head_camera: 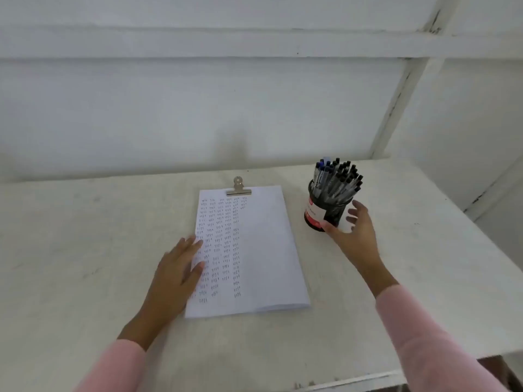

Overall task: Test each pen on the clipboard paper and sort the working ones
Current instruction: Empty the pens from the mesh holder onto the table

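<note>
The black mesh cup [329,215] of upright grey pens [338,179] stands at two o'clock from the white clipped paper [263,250]; the nearer right hand [355,232], spread and empty, is just beside it; the left hand [178,267] lies flat on the paper's nine-o'clock edge.

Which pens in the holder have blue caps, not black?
The small cluster of blue-capped pens at the far-left edge of the pen holder, on the side toward the clipboard paper. The other pens all show black caps.
</note>
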